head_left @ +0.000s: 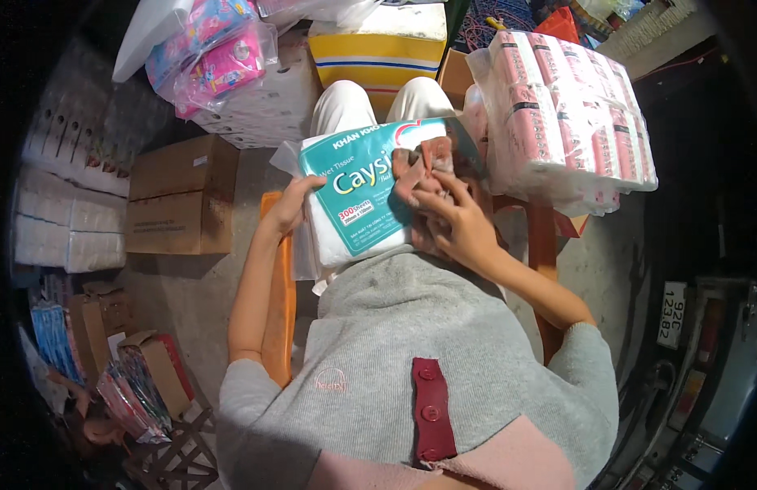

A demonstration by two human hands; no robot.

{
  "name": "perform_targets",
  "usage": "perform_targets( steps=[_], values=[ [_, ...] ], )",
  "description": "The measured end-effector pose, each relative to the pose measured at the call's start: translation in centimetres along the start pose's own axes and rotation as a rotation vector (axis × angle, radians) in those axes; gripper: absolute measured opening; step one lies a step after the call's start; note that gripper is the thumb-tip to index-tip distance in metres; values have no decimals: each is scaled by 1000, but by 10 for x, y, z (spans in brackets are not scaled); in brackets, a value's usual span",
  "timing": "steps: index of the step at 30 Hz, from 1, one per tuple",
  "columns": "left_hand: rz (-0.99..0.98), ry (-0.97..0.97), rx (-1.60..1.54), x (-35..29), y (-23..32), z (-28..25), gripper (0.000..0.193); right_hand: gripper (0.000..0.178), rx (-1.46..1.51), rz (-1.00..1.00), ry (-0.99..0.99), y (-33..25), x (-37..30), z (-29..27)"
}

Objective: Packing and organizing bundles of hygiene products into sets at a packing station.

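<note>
A teal and white plastic pack of tissues [370,216] lies tilted across my lap, its clear wrapper sticking out at the left side. My left hand [295,204] grips the pack's left edge, thumb on top of the printed face. A crumpled pinkish-brown cloth [431,159] rests on the right part of the pack. My right hand [461,224] is closed on this cloth, fingers bent and pressed into it. The cloth and hand hide the pack's right part.
A wrapped bundle of pink and white tissue packs [562,122] stands at the right. Ahead is a yellow and white box [378,49]. Pink packages [219,69] lie on white rolls at the left, near a cardboard box [182,196]. Orange chair arms [276,327] flank me.
</note>
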State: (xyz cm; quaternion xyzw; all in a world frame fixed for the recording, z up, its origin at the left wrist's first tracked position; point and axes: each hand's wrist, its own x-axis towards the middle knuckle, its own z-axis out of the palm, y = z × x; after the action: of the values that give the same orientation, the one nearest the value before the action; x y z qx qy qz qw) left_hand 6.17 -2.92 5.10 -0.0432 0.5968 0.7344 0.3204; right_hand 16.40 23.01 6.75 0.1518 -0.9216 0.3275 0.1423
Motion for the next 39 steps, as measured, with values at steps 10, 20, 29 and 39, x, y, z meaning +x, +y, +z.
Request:
perform_targets(
  steps=[10,20,29,39],
  values=[
    [5,62,1,20,-24,-24,13,24,33,42,394,59,112,30],
    [-41,80,-77,19,-24,-22,11,28,24,194,421,103,139,33],
    [28,75,41,28,-31,-34,10,30,34,42,223,36,41,4],
    [-9,22,-36,17,-17,-16,13,39,-277,132,23,11,-27,-22]
  ],
)
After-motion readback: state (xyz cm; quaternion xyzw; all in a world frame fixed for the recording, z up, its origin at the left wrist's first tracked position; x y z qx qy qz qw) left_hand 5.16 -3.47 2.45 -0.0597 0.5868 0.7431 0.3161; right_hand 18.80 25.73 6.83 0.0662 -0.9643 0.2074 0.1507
